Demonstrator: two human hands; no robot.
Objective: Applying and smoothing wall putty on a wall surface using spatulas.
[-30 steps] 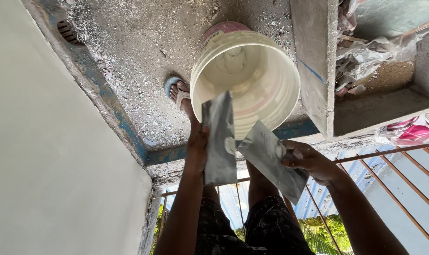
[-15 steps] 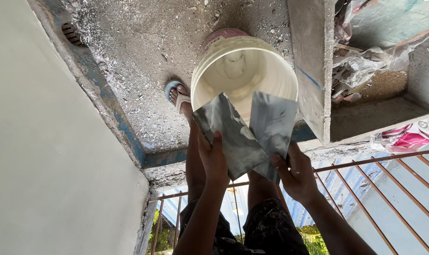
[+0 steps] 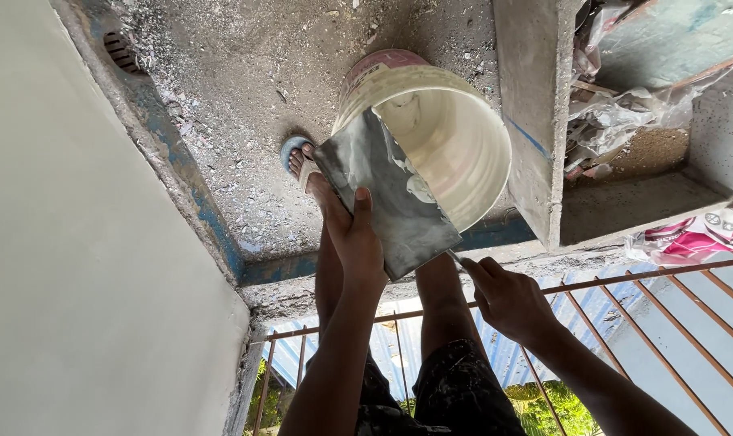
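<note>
Grey-smeared flat metal plastering blade (image 3: pixel 387 198) sits over the near rim of the cream plastic bucket (image 3: pixel 447 133), the left hand (image 3: pixel 354 234) clamped along its lower edge, thumb on top. The right hand (image 3: pixel 508 299) closes on a second tool's handle, mostly hidden beneath the blade; its grip I cannot fully tell. Judged step: scraping one tool clean into the bucket; next calls for drawing edge against edge. Half a second ago two blades showed side by side; now only one does.

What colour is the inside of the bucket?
Cream-white inside the bucket, with a pinkish outer base; the head view shows it.
</note>
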